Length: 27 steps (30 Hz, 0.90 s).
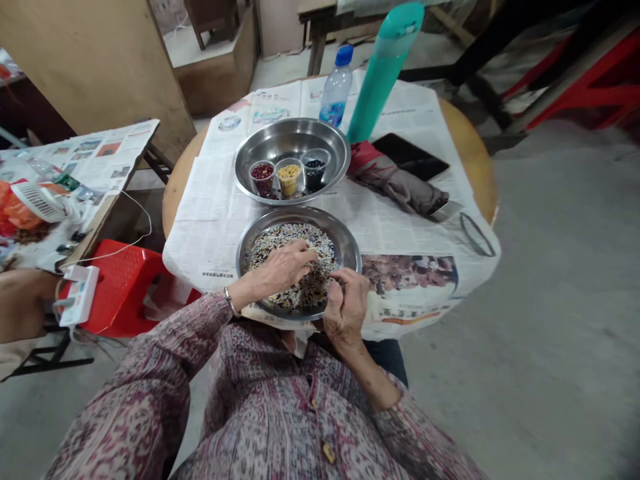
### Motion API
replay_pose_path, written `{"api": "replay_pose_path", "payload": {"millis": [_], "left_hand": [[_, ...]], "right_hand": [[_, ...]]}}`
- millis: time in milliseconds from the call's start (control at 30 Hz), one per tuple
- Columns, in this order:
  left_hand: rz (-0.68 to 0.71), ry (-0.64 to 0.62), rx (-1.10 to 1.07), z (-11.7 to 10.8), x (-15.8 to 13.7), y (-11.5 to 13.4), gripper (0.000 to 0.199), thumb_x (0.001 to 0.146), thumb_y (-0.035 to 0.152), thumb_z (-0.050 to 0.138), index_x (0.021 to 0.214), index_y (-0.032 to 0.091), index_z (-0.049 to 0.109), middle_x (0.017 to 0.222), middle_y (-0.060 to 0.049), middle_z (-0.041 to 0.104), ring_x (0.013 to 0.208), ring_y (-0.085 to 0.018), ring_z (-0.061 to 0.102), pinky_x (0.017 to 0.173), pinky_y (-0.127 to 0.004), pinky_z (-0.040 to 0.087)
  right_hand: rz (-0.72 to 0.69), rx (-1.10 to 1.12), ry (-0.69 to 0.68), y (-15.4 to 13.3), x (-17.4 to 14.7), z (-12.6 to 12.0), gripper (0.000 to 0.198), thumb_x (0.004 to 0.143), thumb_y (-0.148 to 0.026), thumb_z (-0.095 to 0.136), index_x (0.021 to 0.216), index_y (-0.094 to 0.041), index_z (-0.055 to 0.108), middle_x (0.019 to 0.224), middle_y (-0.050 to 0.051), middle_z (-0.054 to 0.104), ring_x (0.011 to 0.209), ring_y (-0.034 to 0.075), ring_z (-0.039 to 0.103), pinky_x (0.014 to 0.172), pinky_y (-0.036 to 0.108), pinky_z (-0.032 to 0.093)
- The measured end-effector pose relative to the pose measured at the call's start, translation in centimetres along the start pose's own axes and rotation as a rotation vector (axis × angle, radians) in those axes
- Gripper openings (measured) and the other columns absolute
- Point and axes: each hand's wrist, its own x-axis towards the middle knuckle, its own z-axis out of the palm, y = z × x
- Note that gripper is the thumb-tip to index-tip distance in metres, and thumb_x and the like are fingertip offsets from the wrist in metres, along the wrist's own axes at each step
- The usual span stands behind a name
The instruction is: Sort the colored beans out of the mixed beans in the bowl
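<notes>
A steel plate [350,243] full of mixed white, dark and yellow grains lies at the near edge of a round table covered in newspaper [210,200]. My left hand [283,267] rests on the grains with its fingertips pinched together in the mix. My right hand [346,303] sits at the plate's near right rim, fingers curled, pinching among the grains. Behind it a second steel plate [255,150] carries three small cups: red beans [262,175], yellow grains [289,176], black beans [315,168].
A water bottle [336,88] and a tall teal flask [383,67] stand at the back. A folded cloth [400,183] and a dark tablet [410,155] lie right. A red stool [125,280] and a cluttered side table [75,180] stand left.
</notes>
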Motion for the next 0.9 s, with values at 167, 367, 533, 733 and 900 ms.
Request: {"api": "replay_pose_path", "payload": {"millis": [167,367,533,733,900], "left_hand": [[-0.084,0.030,0.097,-0.5,1.7,-1.4,0.027,0.100,0.012,0.037,0.109,0.018,0.062,0.104,-0.007,0.060,0.094,-0.019,0.061,0.082,-0.032,0.052],[-0.013,0.110,0.132,-0.6,0.4,-1.9,0.034,0.094,0.032,0.061,0.127,0.024,0.059,0.137,-0.009,0.049,0.124,-0.029,0.047,0.099,-0.044,0.048],[0.230,-0.039,0.120,0.2,1.4,-0.2,0.035,0.093,0.029,0.063,0.128,0.023,0.057,0.138,-0.010,0.049,0.127,-0.031,0.044,0.103,-0.046,0.044],[0.223,-0.177,0.072,-0.5,0.9,-0.8,0.018,0.093,0.005,0.046,0.097,0.017,0.059,0.107,-0.007,0.058,0.099,-0.018,0.057,0.091,-0.030,0.048],[-0.016,-0.073,0.094,-1.9,-2.9,-2.3,0.020,0.093,0.004,0.042,0.095,0.015,0.059,0.103,-0.007,0.057,0.093,-0.018,0.055,0.086,-0.032,0.050]], "right_hand": [[-0.005,-0.003,0.005,0.0,0.1,0.0,0.016,0.098,-0.025,0.043,0.105,-0.022,0.057,0.104,0.008,0.062,0.103,0.023,0.057,0.091,0.042,0.044],[-0.018,0.009,0.002,0.1,0.0,0.0,0.017,0.097,-0.022,0.046,0.108,-0.022,0.058,0.105,0.007,0.062,0.103,0.023,0.057,0.093,0.042,0.044],[0.001,-0.002,0.002,0.0,0.0,0.0,0.016,0.098,-0.026,0.044,0.105,-0.021,0.058,0.104,0.008,0.062,0.102,0.023,0.058,0.092,0.044,0.045],[-0.017,-0.011,0.002,0.1,0.0,-0.1,0.016,0.097,-0.024,0.044,0.105,-0.021,0.058,0.104,0.008,0.062,0.103,0.023,0.058,0.092,0.043,0.045],[-0.008,0.004,-0.002,0.2,-0.1,-0.1,0.016,0.097,-0.024,0.045,0.105,-0.021,0.058,0.104,0.008,0.063,0.103,0.023,0.058,0.093,0.044,0.045]]}}
